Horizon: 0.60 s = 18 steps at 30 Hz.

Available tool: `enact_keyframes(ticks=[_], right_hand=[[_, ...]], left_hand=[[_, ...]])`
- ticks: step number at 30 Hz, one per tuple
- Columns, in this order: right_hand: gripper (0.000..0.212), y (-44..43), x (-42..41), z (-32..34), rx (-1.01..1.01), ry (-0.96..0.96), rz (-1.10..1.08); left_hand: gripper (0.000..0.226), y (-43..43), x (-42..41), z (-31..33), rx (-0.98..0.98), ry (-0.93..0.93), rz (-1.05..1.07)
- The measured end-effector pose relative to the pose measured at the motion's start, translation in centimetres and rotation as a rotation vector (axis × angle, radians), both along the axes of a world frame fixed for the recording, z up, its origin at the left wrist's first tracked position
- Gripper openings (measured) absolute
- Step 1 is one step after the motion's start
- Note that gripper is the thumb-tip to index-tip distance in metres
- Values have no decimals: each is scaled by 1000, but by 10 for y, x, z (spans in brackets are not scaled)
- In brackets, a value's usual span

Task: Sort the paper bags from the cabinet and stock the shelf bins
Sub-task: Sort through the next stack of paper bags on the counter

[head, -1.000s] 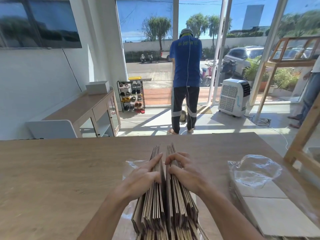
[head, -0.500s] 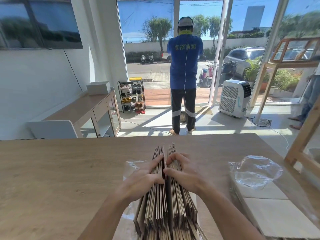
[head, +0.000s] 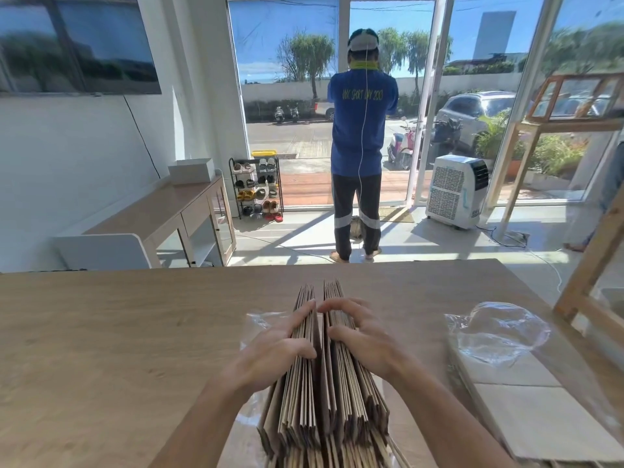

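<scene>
Fingers [head: 299, 317] of your left hand [head: 273, 349] and right hand [head: 366, 347] are curling over the paper bag stack [head: 324, 417], gripping one half each; it's running straight away from you at the table's [head: 101, 332] near edge.

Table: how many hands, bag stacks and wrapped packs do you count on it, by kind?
hands: 2, the left hand and the right hand
bag stack: 1
wrapped pack: 1
total: 4

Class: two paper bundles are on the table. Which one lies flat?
The pale bundle on the right, wrapped in clear plastic; the brown bundle stands on edge.
</scene>
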State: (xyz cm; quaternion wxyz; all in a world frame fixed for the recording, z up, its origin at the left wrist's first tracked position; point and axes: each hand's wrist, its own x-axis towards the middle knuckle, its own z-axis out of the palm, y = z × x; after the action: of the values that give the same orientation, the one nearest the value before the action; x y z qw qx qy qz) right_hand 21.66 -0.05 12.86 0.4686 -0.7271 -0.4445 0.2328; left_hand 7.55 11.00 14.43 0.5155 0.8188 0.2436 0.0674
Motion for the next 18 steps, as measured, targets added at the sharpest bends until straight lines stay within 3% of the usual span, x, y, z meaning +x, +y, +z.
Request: enact_keyframes(ticks=[10,18], right_hand=[[6,0,-2,1,-42,-46,-66],[16,2,-6,6,-100,-94,-69]], left_hand=[[86,0,-3,2,3,37,-2],[80,-1,-4,4,62,58,-32]])
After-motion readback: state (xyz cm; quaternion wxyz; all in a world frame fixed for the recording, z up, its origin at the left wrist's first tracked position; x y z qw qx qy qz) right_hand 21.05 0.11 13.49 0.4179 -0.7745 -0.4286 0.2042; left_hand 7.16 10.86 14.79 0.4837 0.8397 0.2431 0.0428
